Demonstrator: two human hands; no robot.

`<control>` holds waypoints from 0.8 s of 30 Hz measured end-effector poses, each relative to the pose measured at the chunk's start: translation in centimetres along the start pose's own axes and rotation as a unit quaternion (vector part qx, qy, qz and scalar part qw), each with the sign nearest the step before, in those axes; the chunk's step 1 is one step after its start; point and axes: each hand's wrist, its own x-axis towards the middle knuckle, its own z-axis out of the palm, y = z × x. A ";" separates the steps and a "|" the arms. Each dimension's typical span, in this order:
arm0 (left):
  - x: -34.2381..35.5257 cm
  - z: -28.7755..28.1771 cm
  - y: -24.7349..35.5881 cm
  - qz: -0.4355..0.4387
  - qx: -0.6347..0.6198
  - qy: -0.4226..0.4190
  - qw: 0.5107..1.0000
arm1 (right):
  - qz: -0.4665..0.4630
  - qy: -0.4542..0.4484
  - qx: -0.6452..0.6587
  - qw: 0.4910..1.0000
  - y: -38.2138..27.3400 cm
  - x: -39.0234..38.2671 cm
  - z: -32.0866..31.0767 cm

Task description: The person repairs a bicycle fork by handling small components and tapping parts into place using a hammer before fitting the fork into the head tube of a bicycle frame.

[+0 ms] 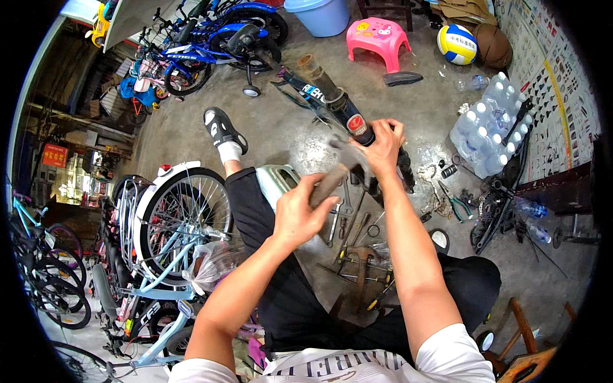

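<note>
My left hand is wrapped round the handle of a hammer, whose head is smeared by motion beside the lower part of a black bicycle frame's head tube. My right hand grips that tube just below its round red badge. The frame is held tilted, with a worn bare tube end at the top and decorated black tubing behind it. A pale green stool-like object is by my left forearm. Below my hands, wrenches, screwdrivers and other hand tools lie scattered on the concrete floor.
Bicycles stand at left and upper left. A pink stool, blue bucket, two balls, a dark sandal, packs of water bottles and loose parts sit around the floor, beside a wall display.
</note>
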 end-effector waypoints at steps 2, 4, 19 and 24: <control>1.0 -0.4 2.2 0.125 0.070 -0.024 0.989 | -0.007 -0.004 0.013 1.000 0.1 0.2 -0.2; 1.7 -1.2 3.6 0.187 0.158 -0.090 0.965 | 0.005 -0.035 0.028 0.999 -1.1 0.3 -1.7; 5.3 -1.7 5.4 0.229 0.313 -0.089 0.917 | -0.010 -0.005 0.033 0.999 -0.6 0.3 -1.7; 6.1 -0.3 5.3 0.154 0.289 0.012 0.945 | -0.004 0.021 0.061 0.998 -0.9 0.1 -0.7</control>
